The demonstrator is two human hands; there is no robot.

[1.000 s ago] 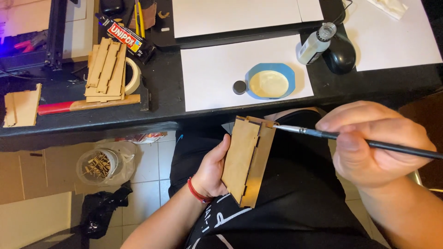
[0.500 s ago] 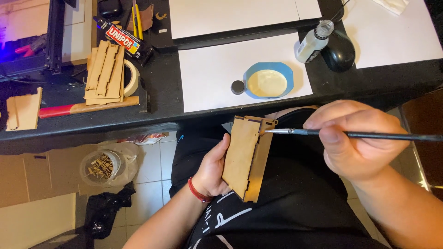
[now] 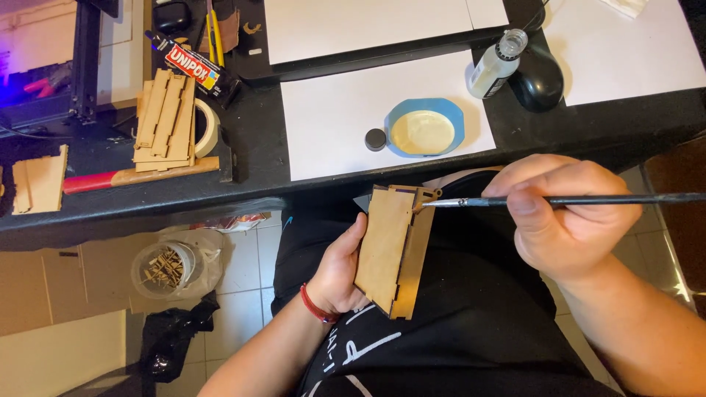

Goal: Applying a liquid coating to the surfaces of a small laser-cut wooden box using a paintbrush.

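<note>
While the left hand (image 3: 340, 270) is closed around a small wooden box assembly (image 3: 394, 246) held over the lap, the right hand (image 3: 568, 220) pinches a thin paintbrush (image 3: 588, 199), tip at the assembly's upper edge. On the black desk (image 3: 294, 176), a blue dish (image 3: 424, 128) holds pale liquid; an uncapped bottle (image 3: 496, 63) stands near it. A floor tub (image 3: 168, 267) contains wood scraps.

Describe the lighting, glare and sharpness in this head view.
Head view: even indoor light, white paper sheet bright but not blown out; a blue-violet glow at the top left corner; wooden piece, brush and both hands sharp, no motion blur.
</note>
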